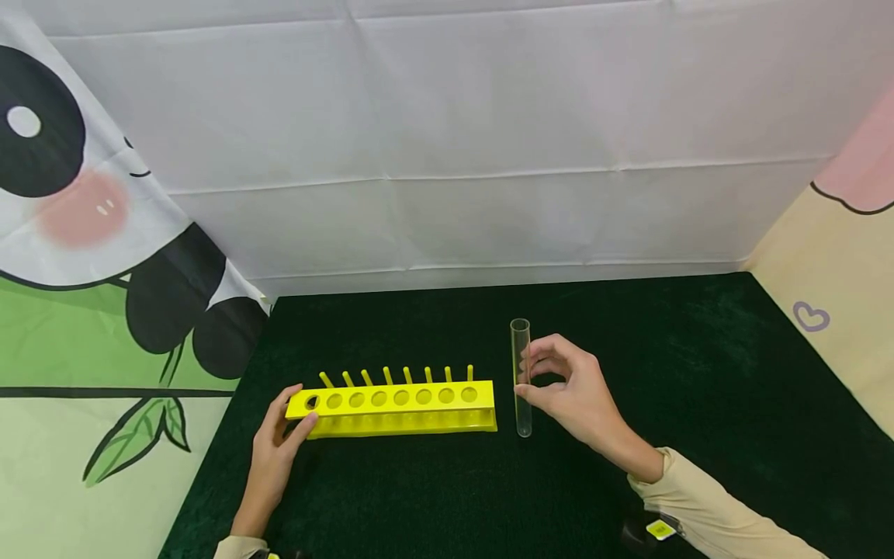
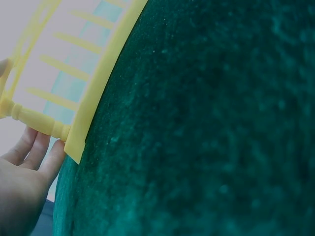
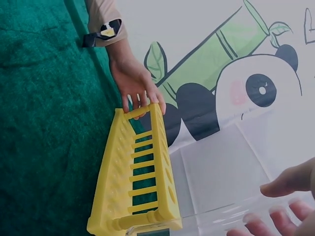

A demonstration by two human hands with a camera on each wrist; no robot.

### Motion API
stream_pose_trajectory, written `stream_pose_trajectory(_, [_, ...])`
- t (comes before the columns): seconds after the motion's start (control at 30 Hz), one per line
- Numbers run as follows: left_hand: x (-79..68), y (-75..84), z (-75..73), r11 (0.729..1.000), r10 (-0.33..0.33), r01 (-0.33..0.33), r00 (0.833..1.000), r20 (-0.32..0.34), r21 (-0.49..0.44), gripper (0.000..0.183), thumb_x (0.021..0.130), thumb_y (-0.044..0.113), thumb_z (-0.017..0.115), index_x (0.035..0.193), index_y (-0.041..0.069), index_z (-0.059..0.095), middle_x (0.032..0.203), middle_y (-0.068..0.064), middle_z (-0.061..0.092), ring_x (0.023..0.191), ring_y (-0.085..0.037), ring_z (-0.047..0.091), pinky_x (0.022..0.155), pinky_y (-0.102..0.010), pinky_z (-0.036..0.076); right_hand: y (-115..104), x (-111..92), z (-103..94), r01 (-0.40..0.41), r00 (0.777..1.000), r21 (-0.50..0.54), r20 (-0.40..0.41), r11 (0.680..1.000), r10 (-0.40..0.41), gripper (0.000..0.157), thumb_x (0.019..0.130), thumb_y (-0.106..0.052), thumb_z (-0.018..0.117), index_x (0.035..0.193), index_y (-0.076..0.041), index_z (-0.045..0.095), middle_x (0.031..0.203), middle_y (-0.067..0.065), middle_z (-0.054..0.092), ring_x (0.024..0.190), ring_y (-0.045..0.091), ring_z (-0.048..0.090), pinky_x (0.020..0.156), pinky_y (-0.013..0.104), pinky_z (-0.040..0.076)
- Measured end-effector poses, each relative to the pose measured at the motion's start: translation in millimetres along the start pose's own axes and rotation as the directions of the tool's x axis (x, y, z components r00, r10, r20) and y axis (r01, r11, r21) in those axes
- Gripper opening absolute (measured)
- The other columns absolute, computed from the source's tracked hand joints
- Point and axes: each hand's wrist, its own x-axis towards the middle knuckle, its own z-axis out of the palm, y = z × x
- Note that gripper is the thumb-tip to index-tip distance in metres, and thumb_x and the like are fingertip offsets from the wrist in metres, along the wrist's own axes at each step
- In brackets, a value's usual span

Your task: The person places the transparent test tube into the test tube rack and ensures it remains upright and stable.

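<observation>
A yellow test tube rack [image 1: 391,409] stands on the dark green cloth, with a row of round holes along its top and a row of pegs behind. At its left end my left hand [image 1: 274,454] grips the top plate, thumb at the front edge. The left wrist view shows fingers [image 2: 34,150] by the rack's end post. To the right of the rack, my right hand [image 1: 576,396] pinches a clear glass test tube [image 1: 520,353] between thumb and fingers. The tube is nearly upright, apart from the rack in the head view, and no contents show in it.
Green cloth [image 1: 433,505] covers the table. A white cloth wall [image 1: 447,217] rises behind it, a panda-printed sheet [image 1: 161,256] hangs on the left, and a cream and pink sheet [image 1: 824,264] on the right.
</observation>
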Motion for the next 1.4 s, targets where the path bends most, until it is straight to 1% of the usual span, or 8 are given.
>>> stream_pose_trajectory(0.33, [0.7, -0.7, -0.6, 1.000, -0.002, 0.002, 1.000, 0.001, 0.002, 0.058, 0.095, 0.039, 0.056, 0.145, 0.022, 0.033, 0.144, -0.001, 0.035, 0.112, -0.014, 0.040, 0.082, -0.011, 0.039, -7, 1, 1.0, 0.028, 1.000, 0.028, 0.006, 0.999, -0.028, 0.038, 0.078, 0.005, 0.070, 0.108, -0.010, 0.054, 0.106, 0.010, 0.055, 0.092, 0.025, 0.060, 0.070, 0.034, 0.055])
stream_pose_trajectory(0.63, [1.0, -1.3, -0.7, 1.000, 0.000, 0.000, 1.000, 0.000, 0.006, 0.058, 0.095, 0.040, 0.056, 0.145, 0.023, 0.033, 0.144, 0.000, 0.035, 0.113, -0.015, 0.039, 0.082, -0.012, 0.039, -14, 5, 1.8, 0.059, 0.998, 0.009, 0.004, 0.998, -0.059, 0.038, 0.077, 0.005, 0.071, 0.108, -0.010, 0.054, 0.105, 0.008, 0.055, 0.092, 0.024, 0.060, 0.070, 0.033, 0.055])
stream_pose_trajectory(0.77, [0.1, -1.1, -0.6, 1.000, -0.001, 0.001, 1.000, -0.001, 0.008, 0.058, 0.094, 0.040, 0.056, 0.145, 0.023, 0.033, 0.144, -0.001, 0.035, 0.113, -0.015, 0.039, 0.082, -0.012, 0.039, -16, 7, 2.4, 0.079, 0.997, 0.004, 0.003, 0.997, -0.079, 0.037, 0.078, 0.005, 0.071, 0.108, -0.009, 0.054, 0.105, 0.009, 0.056, 0.091, 0.024, 0.060, 0.070, 0.033, 0.055])
stream_pose_trajectory(0.97, [0.0, -0.5, -1.4, 1.000, -0.001, 0.001, 1.000, -0.005, 0.012, 0.058, 0.094, 0.040, 0.056, 0.145, 0.024, 0.033, 0.145, 0.000, 0.035, 0.113, -0.014, 0.039, 0.083, -0.011, 0.039, -18, 9, 4.0, 0.115, 0.993, 0.026, 0.003, 0.993, -0.115, 0.035, 0.078, 0.005, 0.071, 0.108, -0.005, 0.054, 0.104, 0.011, 0.056, 0.091, 0.025, 0.060, 0.071, 0.032, 0.055])
stream_pose_trajectory(1.23, [-1.8, 0.9, -2.2, 1.000, -0.005, 0.005, 1.000, -0.003, 0.008, 0.058, 0.095, 0.040, 0.056, 0.145, 0.022, 0.033, 0.144, -0.001, 0.035, 0.113, -0.015, 0.039, 0.083, -0.010, 0.038, -19, 11, 6.9, 0.115, 0.993, 0.039, 0.007, 0.993, -0.116, 0.036, 0.078, 0.006, 0.070, 0.109, -0.003, 0.054, 0.106, 0.015, 0.055, 0.092, 0.026, 0.060, 0.070, 0.033, 0.055])
stream_pose_trajectory(1.4, [-2.6, 2.2, 0.4, 1.000, -0.010, 0.010, 1.000, -0.004, 0.002, 0.058, 0.094, 0.040, 0.056, 0.145, 0.022, 0.034, 0.144, 0.000, 0.035, 0.113, -0.015, 0.039, 0.082, -0.010, 0.039, -20, 13, 7.0, 0.122, 0.992, 0.044, 0.008, 0.992, -0.122, 0.035, 0.078, 0.006, 0.070, 0.108, -0.003, 0.054, 0.105, 0.012, 0.056, 0.092, 0.025, 0.060, 0.070, 0.033, 0.055])
